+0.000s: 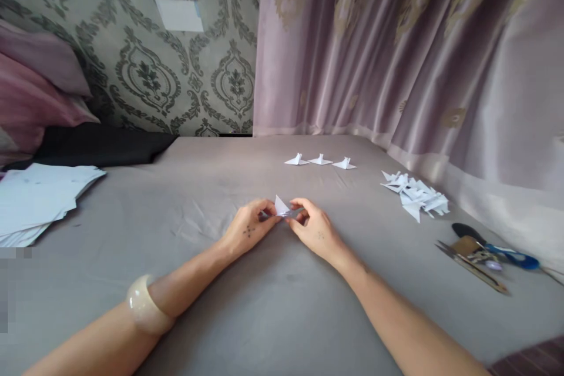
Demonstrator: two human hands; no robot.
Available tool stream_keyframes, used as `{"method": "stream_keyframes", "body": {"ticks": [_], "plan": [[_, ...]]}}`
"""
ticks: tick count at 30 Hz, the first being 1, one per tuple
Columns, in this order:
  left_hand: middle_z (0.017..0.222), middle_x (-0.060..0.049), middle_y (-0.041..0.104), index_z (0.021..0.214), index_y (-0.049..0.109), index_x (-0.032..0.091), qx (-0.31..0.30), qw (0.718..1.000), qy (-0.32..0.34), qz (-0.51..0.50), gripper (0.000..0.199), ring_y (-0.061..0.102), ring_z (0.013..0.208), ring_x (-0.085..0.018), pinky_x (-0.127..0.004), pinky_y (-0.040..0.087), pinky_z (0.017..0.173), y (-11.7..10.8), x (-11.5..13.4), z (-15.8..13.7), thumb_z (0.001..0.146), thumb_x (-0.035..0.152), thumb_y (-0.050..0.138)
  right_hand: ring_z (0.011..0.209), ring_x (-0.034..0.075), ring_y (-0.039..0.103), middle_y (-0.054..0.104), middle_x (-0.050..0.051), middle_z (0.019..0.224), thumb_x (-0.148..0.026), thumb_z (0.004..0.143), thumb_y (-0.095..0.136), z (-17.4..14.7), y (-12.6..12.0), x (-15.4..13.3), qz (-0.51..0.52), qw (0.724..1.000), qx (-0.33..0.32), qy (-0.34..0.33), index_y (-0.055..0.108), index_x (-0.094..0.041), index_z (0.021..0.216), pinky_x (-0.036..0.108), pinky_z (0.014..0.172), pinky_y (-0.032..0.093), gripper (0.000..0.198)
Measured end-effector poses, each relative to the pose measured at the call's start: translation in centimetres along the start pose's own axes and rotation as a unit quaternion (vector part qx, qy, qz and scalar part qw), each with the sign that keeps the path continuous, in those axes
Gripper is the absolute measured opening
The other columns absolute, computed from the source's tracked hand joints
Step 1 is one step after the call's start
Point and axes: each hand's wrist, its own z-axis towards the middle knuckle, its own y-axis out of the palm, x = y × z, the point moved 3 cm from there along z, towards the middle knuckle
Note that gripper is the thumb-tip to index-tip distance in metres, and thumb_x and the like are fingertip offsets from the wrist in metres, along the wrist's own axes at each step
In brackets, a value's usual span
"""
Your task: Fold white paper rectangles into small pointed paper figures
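Between my two hands is a small folded white paper crane [281, 207], one pointed wing standing up. My left hand [251, 223] pinches its left side with thumb and fingers. On the other side, my right hand [315, 226] is closed on the right end of the paper, and its fingertips partly hide the folds. Beyond my hands, three finished-looking paper cranes [320, 159] stand in a row on the grey sheet [211, 188].
To the right lies a heap of folded paper cranes [416, 194]. Nearer me are blue-handled scissors [511, 255] and a pointed cutter-like tool [473, 267]. A stack of white paper [39, 200] lies at left, by a black cloth [101, 144]. A curtain [317, 59] hangs behind.
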Motion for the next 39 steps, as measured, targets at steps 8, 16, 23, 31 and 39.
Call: {"method": "stream_keyframes", "body": {"ticks": [8,16,23,31,39], "plan": [[0.083,-0.002,0.066,0.089,0.061,0.018,0.11,0.984,0.099,-0.101,0.007,0.058,0.075,-0.014,-0.028,0.048,0.076,-1.1,2.2,-1.2,0.085,0.024,0.059,0.079,0.015,0.064,0.068,0.004,0.087,-0.03,0.086,0.059,-1.0,-1.4,-3.7,0.125,0.987,0.039,-0.096,0.065,-0.019,0.093,0.025,0.068,0.052,0.014],[0.084,-0.005,0.068,0.088,0.069,0.015,0.024,0.949,-0.018,-0.315,0.022,0.06,0.08,-0.017,-0.029,0.049,0.077,-1.0,4.2,-1.7,0.081,0.036,0.068,0.065,0.014,0.062,0.065,0.001,0.073,-0.036,0.086,0.062,-1.8,-1.9,-4.6,0.144,0.986,0.055,-0.068,0.064,-0.02,0.08,0.025,0.063,0.052,0.018],[0.069,-0.003,0.066,0.081,0.072,0.015,0.032,0.918,-0.07,-0.388,0.023,0.055,0.063,-0.013,-0.026,0.046,0.065,-0.4,3.8,-1.7,0.079,0.038,0.069,0.076,0.013,0.061,0.061,0.003,0.093,-0.023,0.087,0.061,-2.3,-2.2,-5.2,0.063,0.972,0.154,-0.166,0.063,-0.023,0.099,0.026,0.065,0.053,0.012],[0.079,-0.004,0.069,0.097,0.072,0.015,0.005,0.916,-0.073,-0.395,0.024,0.059,0.07,-0.013,-0.026,0.047,0.068,-0.3,3.6,-1.5,0.081,0.033,0.068,0.078,0.013,0.061,0.06,0.004,0.094,-0.015,0.09,0.055,-2.4,-1.5,-5.0,0.02,0.971,0.123,-0.204,0.063,-0.024,0.102,0.025,0.067,0.053,0.017],[0.086,-0.007,0.07,0.104,0.071,0.015,-0.003,0.934,-0.068,-0.35,0.031,0.061,0.076,-0.017,-0.029,0.049,0.071,0.1,2.7,-1.4,0.082,0.036,0.064,0.07,0.012,0.059,0.06,0.003,0.092,-0.02,0.089,0.056,-2.2,-1.1,-4.4,0.01,0.982,0.101,-0.161,0.061,-0.023,0.092,0.025,0.061,0.051,0.006]]}}
